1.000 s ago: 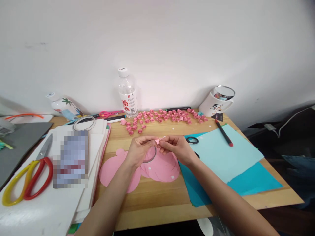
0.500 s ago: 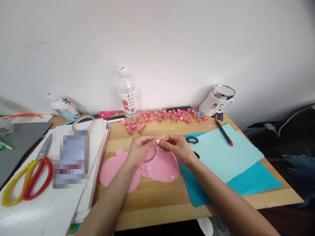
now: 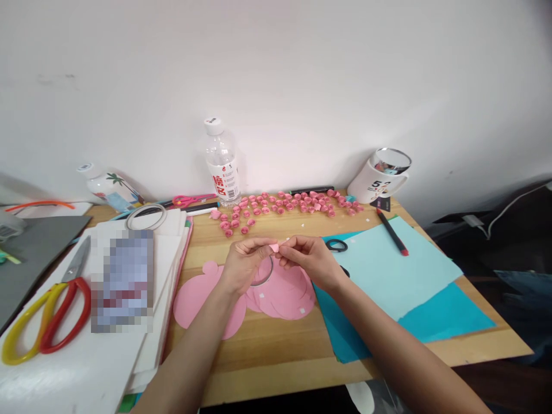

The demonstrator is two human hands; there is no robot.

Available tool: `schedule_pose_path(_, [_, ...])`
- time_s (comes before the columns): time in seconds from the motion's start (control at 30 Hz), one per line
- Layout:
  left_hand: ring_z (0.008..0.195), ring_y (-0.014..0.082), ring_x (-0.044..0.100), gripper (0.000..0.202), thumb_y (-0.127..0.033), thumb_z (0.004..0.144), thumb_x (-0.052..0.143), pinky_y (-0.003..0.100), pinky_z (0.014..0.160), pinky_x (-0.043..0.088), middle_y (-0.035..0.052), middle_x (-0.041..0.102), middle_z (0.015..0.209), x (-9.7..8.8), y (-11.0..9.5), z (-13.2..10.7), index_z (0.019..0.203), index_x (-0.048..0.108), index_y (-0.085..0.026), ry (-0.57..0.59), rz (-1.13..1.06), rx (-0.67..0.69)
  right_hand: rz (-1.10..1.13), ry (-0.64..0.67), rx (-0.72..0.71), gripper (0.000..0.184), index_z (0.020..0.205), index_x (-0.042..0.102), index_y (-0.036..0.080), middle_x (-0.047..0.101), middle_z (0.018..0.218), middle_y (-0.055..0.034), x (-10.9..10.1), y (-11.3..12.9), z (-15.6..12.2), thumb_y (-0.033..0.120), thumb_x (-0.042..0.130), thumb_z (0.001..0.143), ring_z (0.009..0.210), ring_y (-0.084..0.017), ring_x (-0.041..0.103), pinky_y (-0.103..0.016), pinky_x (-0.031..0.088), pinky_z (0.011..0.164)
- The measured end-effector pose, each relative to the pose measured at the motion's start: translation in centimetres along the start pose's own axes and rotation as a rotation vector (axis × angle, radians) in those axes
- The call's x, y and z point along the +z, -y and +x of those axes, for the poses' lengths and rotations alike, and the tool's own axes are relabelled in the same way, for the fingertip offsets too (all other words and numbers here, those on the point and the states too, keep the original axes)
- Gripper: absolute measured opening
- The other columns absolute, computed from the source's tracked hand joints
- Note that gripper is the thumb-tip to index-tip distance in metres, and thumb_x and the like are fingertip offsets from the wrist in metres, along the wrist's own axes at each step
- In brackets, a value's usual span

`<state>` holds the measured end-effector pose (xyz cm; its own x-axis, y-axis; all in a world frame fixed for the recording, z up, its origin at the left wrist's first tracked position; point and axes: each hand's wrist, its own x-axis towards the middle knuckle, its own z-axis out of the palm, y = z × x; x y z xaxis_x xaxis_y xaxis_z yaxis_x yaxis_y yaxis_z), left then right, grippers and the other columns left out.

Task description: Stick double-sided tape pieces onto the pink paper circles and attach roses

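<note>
Between my fingertips is a small piece of pink paper [image 3: 275,248], mostly covered by the fingers. My left hand [image 3: 245,261] pinches it from the left, and my right hand [image 3: 308,257] grips its other side. Beneath both hands lie round pink paper cutouts [image 3: 284,296], with a roll of tape [image 3: 264,276] partly hidden on top. Another pink cutout [image 3: 202,299] rests by my left forearm. Many small rolled pink paper flowers [image 3: 282,204] are spread along the back of the table.
A plastic bottle [image 3: 222,167] and a white mug [image 3: 382,175] stand by the wall. Yellow-and-red scissors [image 3: 64,313] lie on white paper [image 3: 56,379] at left. Blue sheets [image 3: 440,316], a light-blue sheet [image 3: 401,276], a marker [image 3: 391,231] and black-handled scissors [image 3: 337,245] are at right.
The pink paper between my fingers has turned slightly and now looks more rounded. Both hands stay in nearly the same place.
</note>
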<state>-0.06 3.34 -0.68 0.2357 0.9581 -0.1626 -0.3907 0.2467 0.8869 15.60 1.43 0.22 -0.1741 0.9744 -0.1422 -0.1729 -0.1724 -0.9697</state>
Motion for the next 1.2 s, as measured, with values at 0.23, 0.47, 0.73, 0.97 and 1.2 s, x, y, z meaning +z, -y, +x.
schedule_pose_path(0.23, [0.07, 0.0145, 0.062, 0.016, -0.022, 0.058, 0.079, 0.029, 0.073, 0.047, 0.0054, 0.072, 0.075, -0.02, 0.07, 0.0, 0.072, 0.074, -0.016, 0.019, 0.019, 0.01, 0.009, -0.002, 0.007, 0.021, 0.066, 0.066, 0.015, 0.067, 0.063, -0.0003, 0.12, 0.04, -0.02, 0.035, 0.072, 0.07, 0.055, -0.008, 0.061, -0.02, 0.05, 0.055])
schedule_pose_path(0.47, [0.071, 0.0153, 0.063, 0.016, -0.021, 0.059, 0.079, 0.03, 0.073, 0.047, 0.006, 0.072, 0.076, -0.05, 0.14, 0.02, 0.073, 0.075, -0.016, 0.023, 0.041, 0.022, 0.05, 0.004, 0.027, 0.021, 0.066, 0.065, 0.015, 0.066, 0.061, 0.0007, 0.05, -0.02, 0.08, 0.034, 0.073, 0.069, 0.055, -0.007, 0.06, -0.019, 0.049, 0.055])
schedule_pose_path(0.73, [0.07, 0.0152, 0.063, 0.017, -0.023, 0.056, 0.081, 0.029, 0.071, 0.047, 0.006, 0.072, 0.074, 0.22, -0.15, -0.11, 0.069, 0.074, -0.016, 0.023, -0.019, 0.025, 0.124, 0.028, 0.068, 0.02, 0.066, 0.066, 0.015, 0.066, 0.063, 0.0006, -0.04, 0.12, 0.09, 0.033, 0.074, 0.068, 0.054, -0.007, 0.06, -0.018, 0.049, 0.054])
schedule_pose_path(0.97, [0.072, 0.016, 0.063, 0.016, -0.021, 0.057, 0.08, 0.03, 0.073, 0.047, 0.007, 0.072, 0.076, 0.32, -0.27, -0.16, 0.071, 0.075, -0.015, 0.009, 0.021, 0.049, -0.067, -0.044, -0.03, 0.025, 0.065, 0.063, 0.014, 0.066, 0.062, -0.0023, 0.43, 0.61, -0.28, 0.038, 0.069, 0.071, 0.053, -0.01, 0.061, -0.023, 0.052, 0.053])
schedule_pose_path(1.2, [0.07, 0.0137, 0.063, 0.017, -0.019, 0.057, 0.081, 0.028, 0.075, 0.048, 0.0048, 0.072, 0.072, -0.07, -0.41, 0.1, 0.072, 0.074, -0.015, -0.012, -0.171, -0.019, -0.09, -0.098, -0.096, 0.024, 0.065, 0.055, 0.017, 0.065, 0.064, -0.0027, 0.31, 0.4, -0.08, 0.036, 0.066, 0.072, 0.055, -0.013, 0.062, -0.029, 0.053, 0.056])
